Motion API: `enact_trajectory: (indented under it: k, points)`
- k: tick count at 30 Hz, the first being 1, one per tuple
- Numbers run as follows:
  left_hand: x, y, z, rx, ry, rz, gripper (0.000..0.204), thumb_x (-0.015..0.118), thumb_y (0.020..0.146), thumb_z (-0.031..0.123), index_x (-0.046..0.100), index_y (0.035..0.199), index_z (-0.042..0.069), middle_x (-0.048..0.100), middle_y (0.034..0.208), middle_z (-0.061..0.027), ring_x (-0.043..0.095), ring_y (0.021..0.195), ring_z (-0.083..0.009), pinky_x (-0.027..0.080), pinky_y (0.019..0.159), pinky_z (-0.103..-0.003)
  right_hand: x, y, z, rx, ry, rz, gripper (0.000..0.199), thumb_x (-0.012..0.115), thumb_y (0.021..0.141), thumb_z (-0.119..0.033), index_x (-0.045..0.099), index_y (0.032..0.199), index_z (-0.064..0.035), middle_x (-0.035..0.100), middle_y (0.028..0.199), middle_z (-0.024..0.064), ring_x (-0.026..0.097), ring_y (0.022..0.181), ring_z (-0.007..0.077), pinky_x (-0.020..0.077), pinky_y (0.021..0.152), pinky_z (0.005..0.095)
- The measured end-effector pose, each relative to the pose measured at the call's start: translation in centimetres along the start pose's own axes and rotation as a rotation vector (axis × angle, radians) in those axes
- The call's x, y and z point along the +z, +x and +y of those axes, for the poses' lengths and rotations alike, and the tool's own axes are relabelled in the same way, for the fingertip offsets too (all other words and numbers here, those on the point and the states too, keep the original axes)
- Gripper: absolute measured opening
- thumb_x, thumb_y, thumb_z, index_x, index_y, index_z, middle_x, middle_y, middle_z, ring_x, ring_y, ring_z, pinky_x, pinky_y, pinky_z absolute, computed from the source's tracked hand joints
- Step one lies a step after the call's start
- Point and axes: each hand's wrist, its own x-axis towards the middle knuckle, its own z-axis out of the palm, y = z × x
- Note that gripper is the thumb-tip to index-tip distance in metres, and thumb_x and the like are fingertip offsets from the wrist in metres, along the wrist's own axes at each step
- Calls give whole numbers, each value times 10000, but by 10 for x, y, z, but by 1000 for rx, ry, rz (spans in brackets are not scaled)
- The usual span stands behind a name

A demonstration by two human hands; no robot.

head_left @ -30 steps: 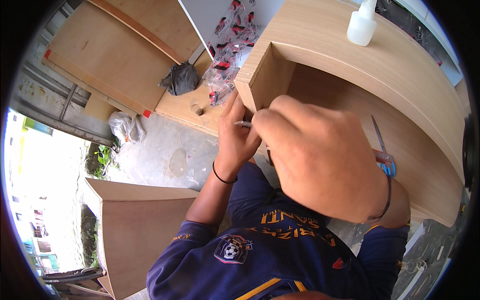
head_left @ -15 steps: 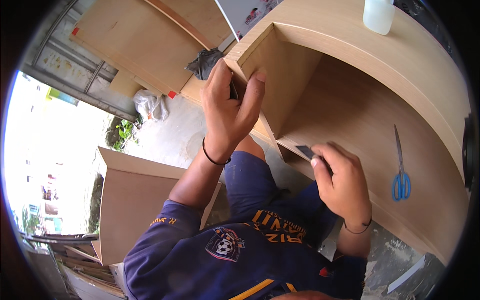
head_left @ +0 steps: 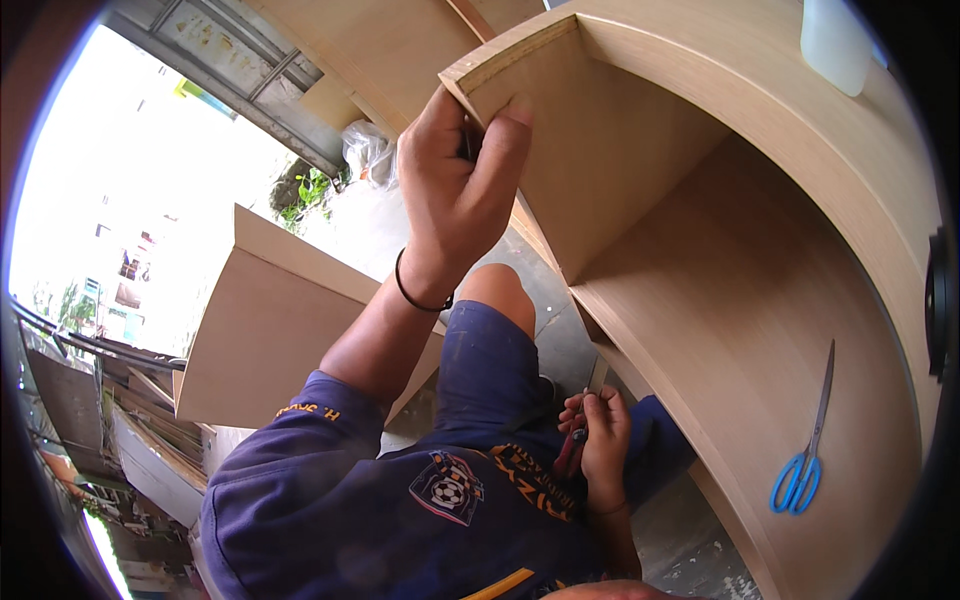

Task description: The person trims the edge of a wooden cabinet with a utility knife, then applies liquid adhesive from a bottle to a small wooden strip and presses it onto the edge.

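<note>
My left hand is closed around the front edge of an upright wooden panel, part of a curved, pale wood-grain cabinet. Its thumb lies on the panel's inner face, and the other fingers are hidden behind the edge. Low in front of my body, beside my thigh, my right hand is closed on a red-handled utility knife. Its blade can hardly be made out. Blue-handled scissors lie on the cabinet's inner board, to the right of both hands.
A whitish plastic bottle stands on the cabinet's curved upper board. At left is a separate wooden panel piece. A clear plastic bag lies on the floor farther off, near leaning boards. Scrap wood is piled at lower left.
My right hand has drawn back with the knife, from the cabinet's lower edge to close by my body. My left hand keeps its grip on the panel. The whole view has shifted.
</note>
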Motion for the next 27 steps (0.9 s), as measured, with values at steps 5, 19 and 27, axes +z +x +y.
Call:
enact_trajectory:
  k: [5,19,27]
  points:
    - [-3,6,12,-104,-6,-4,324,529,982,265,629,975,-43,530,647,11,445,571,-66,354,548,-227,-16,-11,3,136,31,-33,180,485,1004,-148,518,1123,-17,656,929,114,639,731,149,537,638,268]
    - [-58,23,3,-563,-1225,-225,583,399,805,274,420,1291,-47,522,1067,-195,462,834,-241,404,709,-346,-69,36,52,386,163,-9,210,552,973,-271,532,1071,-86,651,828,84,610,623,135,520,495,283]
    - [-72,15,12,-558,-1466,-218,483,455,766,194,489,1191,-32,496,1200,-230,460,873,-235,425,734,-333,-68,46,72,341,17,-15,165,547,973,-242,544,1031,-88,645,800,85,603,598,135,517,469,289]
